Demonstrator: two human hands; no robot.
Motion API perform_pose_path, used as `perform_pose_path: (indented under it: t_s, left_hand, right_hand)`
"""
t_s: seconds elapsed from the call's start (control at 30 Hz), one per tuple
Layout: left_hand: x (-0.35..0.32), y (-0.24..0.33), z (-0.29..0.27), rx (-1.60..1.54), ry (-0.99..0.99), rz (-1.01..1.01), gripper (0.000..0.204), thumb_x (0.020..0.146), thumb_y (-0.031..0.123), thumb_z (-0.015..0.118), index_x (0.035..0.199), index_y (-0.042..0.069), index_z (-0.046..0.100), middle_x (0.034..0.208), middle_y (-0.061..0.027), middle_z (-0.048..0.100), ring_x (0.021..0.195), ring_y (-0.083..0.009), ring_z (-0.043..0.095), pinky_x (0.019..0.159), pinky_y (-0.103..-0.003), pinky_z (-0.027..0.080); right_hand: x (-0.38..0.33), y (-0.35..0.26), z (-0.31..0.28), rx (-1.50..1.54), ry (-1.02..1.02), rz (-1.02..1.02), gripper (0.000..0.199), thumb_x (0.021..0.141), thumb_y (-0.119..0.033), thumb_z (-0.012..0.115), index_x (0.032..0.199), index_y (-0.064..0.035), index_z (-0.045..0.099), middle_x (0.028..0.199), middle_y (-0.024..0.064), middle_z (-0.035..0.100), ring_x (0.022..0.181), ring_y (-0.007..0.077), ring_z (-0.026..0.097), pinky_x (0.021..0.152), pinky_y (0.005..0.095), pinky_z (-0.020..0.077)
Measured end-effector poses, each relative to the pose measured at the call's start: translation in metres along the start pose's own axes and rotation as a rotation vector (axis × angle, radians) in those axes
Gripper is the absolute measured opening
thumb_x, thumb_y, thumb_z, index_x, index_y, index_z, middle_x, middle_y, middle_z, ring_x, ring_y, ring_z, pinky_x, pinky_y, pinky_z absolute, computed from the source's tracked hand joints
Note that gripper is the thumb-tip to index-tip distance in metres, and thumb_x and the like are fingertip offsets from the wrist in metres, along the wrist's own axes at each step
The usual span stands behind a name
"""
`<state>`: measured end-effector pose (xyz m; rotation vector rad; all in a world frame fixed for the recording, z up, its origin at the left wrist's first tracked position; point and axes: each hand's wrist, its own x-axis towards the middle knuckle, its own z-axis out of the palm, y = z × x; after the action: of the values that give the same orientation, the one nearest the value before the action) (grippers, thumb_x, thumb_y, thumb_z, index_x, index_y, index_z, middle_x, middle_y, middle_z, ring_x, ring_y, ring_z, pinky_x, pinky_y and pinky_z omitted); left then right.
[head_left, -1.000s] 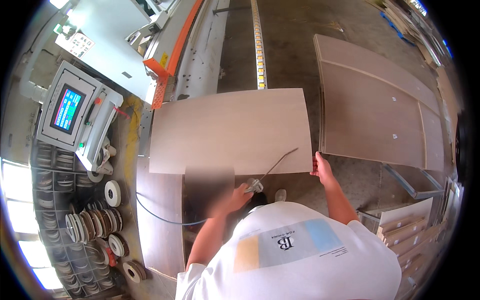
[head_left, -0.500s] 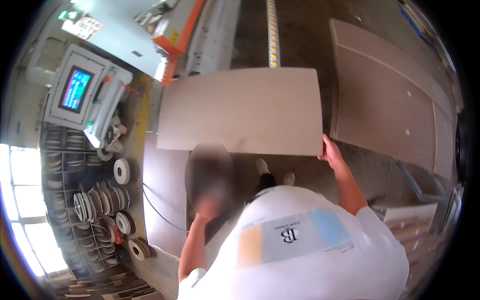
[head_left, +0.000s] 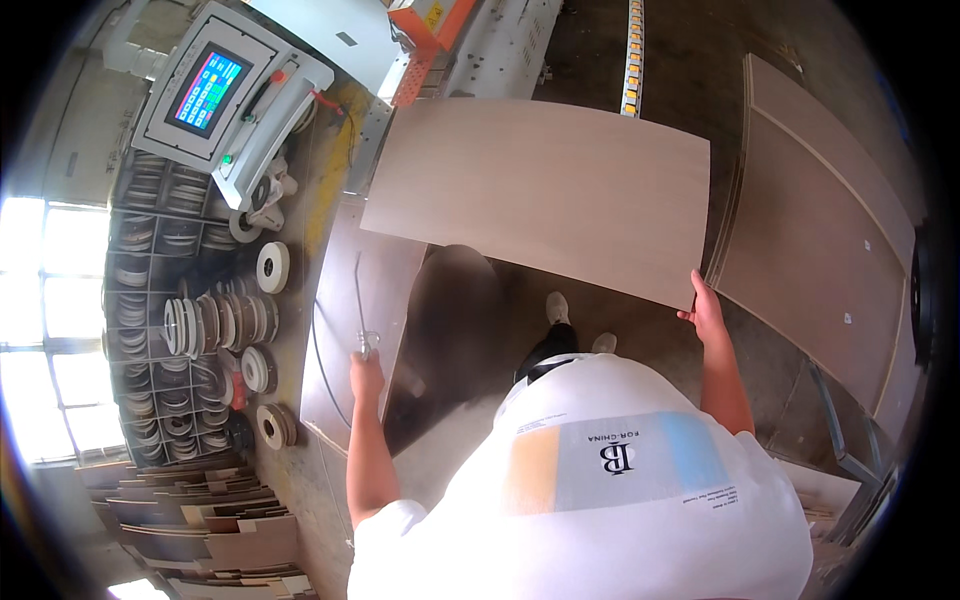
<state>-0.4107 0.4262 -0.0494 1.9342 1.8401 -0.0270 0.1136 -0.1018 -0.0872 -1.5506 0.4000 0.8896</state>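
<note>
A large brown flat panel (head_left: 540,190) lies ahead of me, its far left end by the machine. At its near right corner, my right hand (head_left: 707,305) is closed on the edge, thumb and fingers at the corner. Off to the left, my left hand (head_left: 367,375) is closed around an air blow gun (head_left: 366,340) with a long thin nozzle. The blow gun is over a smooth pale board surface (head_left: 335,275), apart from the panel. A dark hose (head_left: 322,360) curves across that surface toward my left forearm. Fingers of my left hand are partly hidden.
Left stands a control box with a lit screen (head_left: 208,90). Below it are racks with several edge-band rolls (head_left: 220,322). The orange-trimmed machine (head_left: 440,20) and a roller strip (head_left: 634,60) lie beyond the panel. More panels (head_left: 815,240) are stacked at right; board offcuts (head_left: 200,525) lie lower left.
My left hand has moved left, away from the panel's near edge, and the blow gun shows clearly now. My right hand stays on the panel's corner. The whole view has swung left.
</note>
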Motion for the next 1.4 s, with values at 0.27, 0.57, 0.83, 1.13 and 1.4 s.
perform_pose_path:
  t_s: [0.27, 0.57, 0.83, 1.13, 1.4]
  left_hand:
    - [-0.178, 0.13, 0.016, 0.315, -0.641, 0.604, 0.044, 0.094, 0.044, 0.067, 0.12, 0.009, 0.059, 0.096, -0.0247, 0.072, 0.095, -0.0466, 0.068, 0.08, -0.05, 0.053]
    - [-0.153, 0.161, 0.006, 0.275, -0.628, 0.405, 0.042, 0.095, 0.036, 0.069, 0.122, 0.006, 0.061, 0.099, -0.0182, 0.074, 0.095, -0.0357, 0.072, 0.081, -0.048, 0.055]
    - [0.025, 0.041, 0.032, -0.759, -0.07, -0.193, 0.028, 0.103, 0.032, 0.06, 0.098, 0.007, 0.047, 0.064, -0.0053, 0.05, 0.045, -0.0178, 0.048, 0.037, -0.033, 0.036]
    - [-0.011, 0.18, 0.133, -0.812, -0.567, 0.177, 0.023, 0.102, 0.027, 0.063, 0.096, 0.011, 0.047, 0.062, -0.0015, 0.048, 0.044, -0.0119, 0.044, 0.039, -0.028, 0.034]
    - [-0.068, 0.176, 0.109, 0.122, -0.931, 1.05, 0.038, 0.089, 0.034, 0.079, 0.113, 0.006, 0.068, 0.07, -0.0049, 0.064, 0.056, -0.0123, 0.058, 0.055, -0.031, 0.048]
  right_hand:
    - [0.009, -0.003, -0.008, -0.054, -0.01, 0.018, 0.048, 0.101, -0.056, 0.055, 0.119, -0.0134, 0.068, 0.099, -0.0011, 0.069, 0.084, 0.0106, 0.063, 0.064, 0.0294, 0.0529]
    - [0.017, -0.007, -0.019, -0.127, 0.029, 0.089, 0.056, 0.095, -0.064, 0.06, 0.118, -0.0136, 0.066, 0.099, 0.0009, 0.07, 0.084, 0.0128, 0.065, 0.064, 0.0317, 0.0557]
    - [0.01, -0.006, 0.004, -0.162, 0.084, 0.045, 0.06, 0.094, -0.068, 0.06, 0.121, -0.0145, 0.066, 0.098, 0.0001, 0.069, 0.081, 0.0122, 0.065, 0.056, 0.0311, 0.0522]
    - [-0.015, -0.03, 0.01, -0.206, 0.115, 0.049, 0.06, 0.096, -0.067, 0.056, 0.119, -0.0139, 0.068, 0.1, -0.0003, 0.069, 0.088, 0.0133, 0.065, 0.061, 0.0331, 0.0546]
    - [-0.017, -0.023, 0.023, -0.175, 0.178, 0.089, 0.055, 0.099, -0.065, 0.052, 0.115, -0.0152, 0.069, 0.094, -0.0017, 0.07, 0.078, 0.0112, 0.063, 0.061, 0.0296, 0.0527]
